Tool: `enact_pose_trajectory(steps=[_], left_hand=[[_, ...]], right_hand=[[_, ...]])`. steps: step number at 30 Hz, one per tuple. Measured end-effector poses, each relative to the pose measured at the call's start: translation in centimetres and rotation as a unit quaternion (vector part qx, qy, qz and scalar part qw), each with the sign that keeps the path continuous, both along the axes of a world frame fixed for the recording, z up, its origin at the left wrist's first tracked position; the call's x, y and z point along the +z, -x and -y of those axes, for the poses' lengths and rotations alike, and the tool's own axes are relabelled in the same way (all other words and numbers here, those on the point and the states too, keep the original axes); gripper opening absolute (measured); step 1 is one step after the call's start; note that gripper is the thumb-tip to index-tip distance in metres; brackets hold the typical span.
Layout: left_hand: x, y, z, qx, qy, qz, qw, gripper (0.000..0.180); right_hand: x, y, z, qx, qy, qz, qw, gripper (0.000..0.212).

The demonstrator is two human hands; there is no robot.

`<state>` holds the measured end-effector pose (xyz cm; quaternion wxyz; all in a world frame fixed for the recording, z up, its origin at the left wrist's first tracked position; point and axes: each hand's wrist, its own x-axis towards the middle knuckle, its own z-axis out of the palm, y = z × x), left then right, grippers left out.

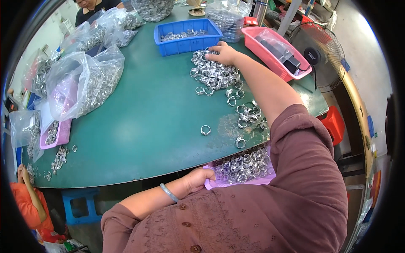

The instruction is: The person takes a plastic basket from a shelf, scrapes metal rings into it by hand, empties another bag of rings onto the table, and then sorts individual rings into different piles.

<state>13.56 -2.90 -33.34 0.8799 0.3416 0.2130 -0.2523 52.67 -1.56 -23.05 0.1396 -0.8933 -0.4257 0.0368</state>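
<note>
Brown shirt (pixel 253 206), green table (pixel 156 122) under silver rings (pixel 216 78), fan (pixel 313 56) to right

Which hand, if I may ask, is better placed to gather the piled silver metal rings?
Probably the right hand: it touches the piled silver rings; the left hand holds the purple plastic basket.

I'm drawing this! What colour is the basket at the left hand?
The basket is light purple, best seen in the head view.

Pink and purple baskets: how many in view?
3 visible: pink basket beside the fan, purple basket at the left hand, second purple basket on the left of the table. Bags there may hide more.
</note>
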Motion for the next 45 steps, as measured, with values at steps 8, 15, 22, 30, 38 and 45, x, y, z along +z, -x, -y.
enact_pose_trajectory(steps=[8, 15, 22, 30, 38, 45], left_hand=[[-0.4, -0.3, 0.0, 0.020, -0.003, -0.004, 1.000, 0.022], [-0.6, -0.6, 0.3, 0.035, -0.024, -0.003, 0.999, 0.021], [-0.5, -0.5, 0.6, 0.054, -0.022, -0.001, 0.998, 0.021], [-0.1, -0.4, 0.6, 0.053, 0.007, 0.021, 0.998, 0.031], [0.3, -0.4, 0.8, 0.069, -0.044, 0.004, 0.997, 0.016], [0.4, -0.3, 0.5, 0.050, -0.044, 0.008, 0.998, 0.016]], right_hand=[[-0.6, 4.8, 4.1, 0.085, -0.056, -0.049, 0.994, 0.046], [-1.0, 12.5, 11.6, 0.100, -0.083, -0.053, 0.990, 0.033], [-0.6, 19.3, 17.3, 0.068, -0.141, -0.046, 0.987, 0.029], [1.8, 24.1, 22.7, 0.183, -0.043, -0.066, 0.980, 0.034], [1.2, 18.6, 21.6, 0.018, -0.139, 0.040, 0.989, 0.037], [-0.9, 20.2, 19.6, 0.091, -0.153, -0.027, 0.984, 0.026]])
